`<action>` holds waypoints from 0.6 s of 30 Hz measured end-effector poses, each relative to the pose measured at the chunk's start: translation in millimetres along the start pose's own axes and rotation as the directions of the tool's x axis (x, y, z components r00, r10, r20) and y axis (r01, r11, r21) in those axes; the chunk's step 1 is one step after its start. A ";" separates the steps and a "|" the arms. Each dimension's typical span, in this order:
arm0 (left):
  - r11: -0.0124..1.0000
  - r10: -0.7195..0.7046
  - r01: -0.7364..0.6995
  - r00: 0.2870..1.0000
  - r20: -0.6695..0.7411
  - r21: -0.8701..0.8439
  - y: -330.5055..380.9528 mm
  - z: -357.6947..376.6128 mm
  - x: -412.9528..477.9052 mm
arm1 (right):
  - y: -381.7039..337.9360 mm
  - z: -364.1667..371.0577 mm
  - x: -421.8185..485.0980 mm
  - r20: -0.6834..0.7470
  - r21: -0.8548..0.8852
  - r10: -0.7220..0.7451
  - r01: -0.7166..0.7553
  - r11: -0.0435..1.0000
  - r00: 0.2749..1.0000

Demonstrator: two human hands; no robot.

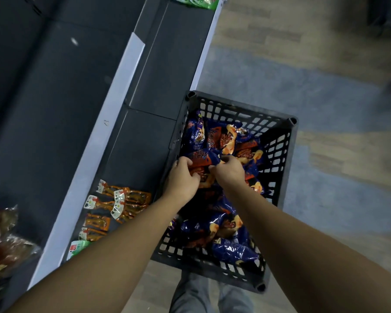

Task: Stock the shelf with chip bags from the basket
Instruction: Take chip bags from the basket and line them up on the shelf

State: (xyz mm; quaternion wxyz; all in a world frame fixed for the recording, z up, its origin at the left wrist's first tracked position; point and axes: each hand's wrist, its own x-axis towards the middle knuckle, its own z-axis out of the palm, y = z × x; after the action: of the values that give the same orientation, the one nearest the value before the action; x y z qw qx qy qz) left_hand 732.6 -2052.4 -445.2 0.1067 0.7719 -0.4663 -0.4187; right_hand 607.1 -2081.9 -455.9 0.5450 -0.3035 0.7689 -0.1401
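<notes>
One blue-and-orange chip bag point(201, 159) lies just below the centre of the frame, on top of the other chip bags point(231, 247) piled in the black basket point(237, 107). Your left hand point(182, 180) grips its left end and your right hand point(230, 172) its right end, the fingers point(186, 162) of both curled round the wrapper. The basket stands on the floor point(325, 105), just beside the dark shelf point(151, 86) that runs from lower left to the top. Orange packets point(124, 199) lie on the shelf at lower left.

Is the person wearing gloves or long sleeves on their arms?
No. The left hand and right hand wear no gloves, and the left forearm and right forearm are bare, with no sleeves, watch or bracelets in view. A small glint on one left finger might be a ring.
</notes>
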 end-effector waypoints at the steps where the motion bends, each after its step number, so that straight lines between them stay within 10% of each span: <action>1: 1.000 0.005 -0.005 1.000 -0.027 -0.016 5.5 -3.1 -2.9 | -2.8 -6.1 -4.3 -0.015 0.035 -0.022 0.023 0.999 1.000; 9: 0.943 -0.052 -0.014 0.981 -0.189 -0.333 58.3 -39.9 -48.2 | -33.5 -67.8 -65.1 0.072 0.408 -0.185 0.141 0.902 0.980; 18: 0.838 -0.025 -0.155 0.947 -0.321 -0.523 89.1 -132.0 -135.1 | -98.0 -92.3 -165.4 0.279 0.447 -0.454 0.304 0.841 0.846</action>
State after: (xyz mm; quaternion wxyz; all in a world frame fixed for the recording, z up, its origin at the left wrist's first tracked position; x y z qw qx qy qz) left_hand 745.9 -2021.2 -239.1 0.4076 0.7502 -0.3323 -0.4007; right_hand 589.3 -2066.2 -244.0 0.6905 -0.3595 0.5306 -0.3352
